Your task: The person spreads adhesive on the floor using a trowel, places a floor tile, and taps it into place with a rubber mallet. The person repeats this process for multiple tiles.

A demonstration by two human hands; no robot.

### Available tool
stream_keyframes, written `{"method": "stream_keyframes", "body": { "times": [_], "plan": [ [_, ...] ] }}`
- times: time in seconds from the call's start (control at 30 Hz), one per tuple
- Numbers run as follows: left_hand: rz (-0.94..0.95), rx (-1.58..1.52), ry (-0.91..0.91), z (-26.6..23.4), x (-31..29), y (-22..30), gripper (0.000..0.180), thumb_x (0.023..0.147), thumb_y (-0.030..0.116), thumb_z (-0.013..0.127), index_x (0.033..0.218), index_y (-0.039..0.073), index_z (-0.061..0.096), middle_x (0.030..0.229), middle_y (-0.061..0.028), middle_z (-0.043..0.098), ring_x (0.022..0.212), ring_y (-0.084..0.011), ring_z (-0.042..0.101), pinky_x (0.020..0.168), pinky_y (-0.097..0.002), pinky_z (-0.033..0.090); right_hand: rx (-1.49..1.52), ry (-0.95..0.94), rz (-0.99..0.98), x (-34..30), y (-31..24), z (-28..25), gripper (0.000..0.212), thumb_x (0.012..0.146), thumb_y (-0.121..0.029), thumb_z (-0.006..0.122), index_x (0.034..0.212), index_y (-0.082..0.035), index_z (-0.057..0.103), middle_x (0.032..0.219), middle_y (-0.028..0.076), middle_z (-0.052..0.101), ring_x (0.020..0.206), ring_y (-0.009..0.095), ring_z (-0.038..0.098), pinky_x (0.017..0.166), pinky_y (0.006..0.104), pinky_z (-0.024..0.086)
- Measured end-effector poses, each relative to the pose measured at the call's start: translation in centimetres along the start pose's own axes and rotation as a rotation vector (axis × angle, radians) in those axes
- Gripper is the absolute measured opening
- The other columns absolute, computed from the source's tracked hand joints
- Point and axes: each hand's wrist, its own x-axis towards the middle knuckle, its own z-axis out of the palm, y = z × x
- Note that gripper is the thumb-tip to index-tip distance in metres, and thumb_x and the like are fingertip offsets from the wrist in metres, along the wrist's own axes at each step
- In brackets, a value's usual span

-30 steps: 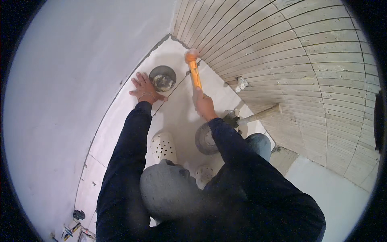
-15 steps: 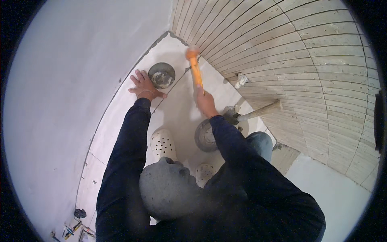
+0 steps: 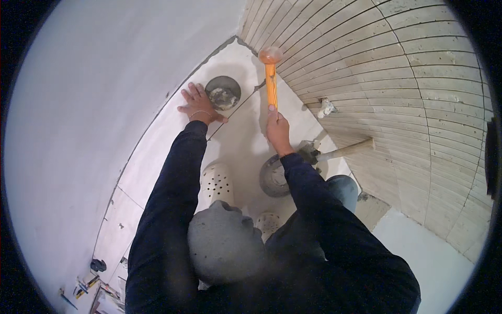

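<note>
My right hand (image 3: 278, 131) is wrapped round the yellow-orange handle of a mallet (image 3: 271, 78). Its rounded orange head is raised near the corner where the ribbed wall meets the floor. Fingers spread, my left hand (image 3: 201, 104) lies flat on a white floor tile (image 3: 240, 118). It rests beside a round dark opening (image 3: 223, 93) with pale rubble inside. A thin dark joint runs past the opening toward the far right.
A round grey container (image 3: 274, 178) stands beneath my right forearm. Next to it, a wooden-handled tool (image 3: 345, 150) with a dark head leans toward the ribbed tiled wall (image 3: 387, 94). A plain wall (image 3: 89, 115) rises at left. Several tools (image 3: 86, 287) lie at lower left.
The mallet has moved up and slightly right in the picture, still in my right hand. My left hand stays beside the opening. The whole view has shifted a little.
</note>
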Motion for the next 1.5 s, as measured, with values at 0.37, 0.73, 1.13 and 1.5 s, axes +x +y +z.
{"method": "stream_keyframes", "body": {
  "times": [0.37, 0.73, 1.13, 1.5],
  "plan": [
    [-0.012, -0.009, 0.010, 0.4, 0.3, -0.7, 0.162, 0.038, 0.067, 0.092, 0.159, 0.007, 0.001, 0.166, -0.0169, -0.002, 0.151, -0.0462, 0.000, 0.101, -0.0781, 0.029, -0.190, -0.192, 0.277, 2.2, 0.5, 0.0, 0.073, 0.097, -0.069, 0.036, 0.075, -0.004, 0.061, 0.055, 0.007, 0.054, 0.042, 0.019, 0.052, 0.041, 0.0366, 0.043],
    [0.060, -0.155, 0.193, 4.7, -3.3, -6.0, 0.140, 0.052, 0.067, 0.087, 0.157, 0.006, 0.017, 0.165, -0.0193, 0.009, 0.152, -0.0395, 0.007, 0.112, -0.0694, 0.022, -0.267, -0.346, 0.423, 3.2, -0.4, -2.5, 0.077, 0.094, -0.073, 0.036, 0.074, -0.002, 0.059, 0.056, 0.008, 0.053, 0.042, 0.018, 0.051, 0.039, 0.0353, 0.040],
    [-0.250, -0.194, 0.259, 9.4, -10.7, -11.6, 0.125, 0.061, 0.076, 0.077, 0.153, 0.006, 0.028, 0.161, -0.0191, 0.021, 0.148, -0.0402, 0.018, 0.104, -0.0687, 0.032, -0.166, -0.369, 0.394, 1.6, -0.4, -1.3, 0.079, 0.094, -0.076, 0.032, 0.067, -0.005, 0.054, 0.057, 0.006, 0.049, 0.042, 0.018, 0.049, 0.038, 0.0364, 0.040],
    [-0.303, -0.235, 0.173, 8.2, -10.5, -10.4, 0.126, 0.061, 0.070, 0.080, 0.156, 0.011, 0.023, 0.163, -0.0193, 0.017, 0.150, -0.0394, 0.013, 0.109, -0.0678, 0.026, -0.221, -0.350, 0.373, 1.0, 0.8, -2.5, 0.083, 0.096, -0.073, 0.029, 0.063, -0.001, 0.055, 0.052, 0.010, 0.052, 0.040, 0.021, 0.053, 0.037, 0.0374, 0.042]
  ]
}}
